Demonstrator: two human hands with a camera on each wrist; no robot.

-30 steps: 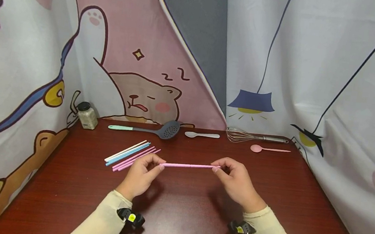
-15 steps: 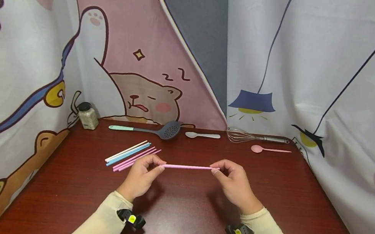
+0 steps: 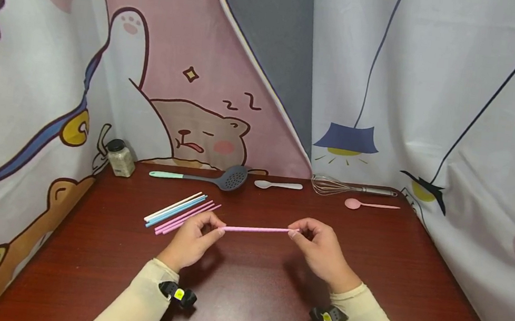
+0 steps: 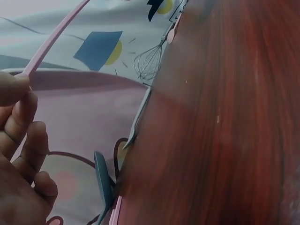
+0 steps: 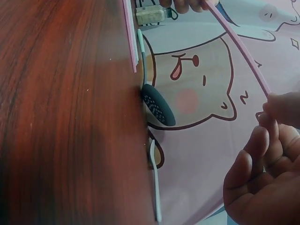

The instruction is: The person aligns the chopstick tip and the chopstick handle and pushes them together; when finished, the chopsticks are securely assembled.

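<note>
A slim pink straw (image 3: pixel 256 230) is held almost level above the table between both hands. My left hand (image 3: pixel 193 239) pinches its left end between thumb and fingertips, and my right hand (image 3: pixel 325 252) pinches the right end the same way. In the left wrist view the pink straw (image 4: pixel 54 40) rises from the thumb (image 4: pixel 13 88). The right wrist view shows the straw (image 5: pixel 243 51) running from one hand to the other as one straight length. Just beyond the left hand lies a bundle of white, blue and pink straws (image 3: pixel 177 214).
Along the back edge lie a slotted skimmer (image 3: pixel 231 179) with a mint handle, a white spoon (image 3: pixel 278 185), a wire whisk (image 3: pixel 331 186) and a pink spoon (image 3: pixel 352 203). A dark-lidded jar (image 3: pixel 120 160) stands at the back left corner. Printed curtains rise behind the dark red table (image 3: pixel 246 297).
A second ago a seam showed near the middle of the pink straw; now it looks unbroken. Both hands have drawn very slightly closer, still pinching its ends.
</note>
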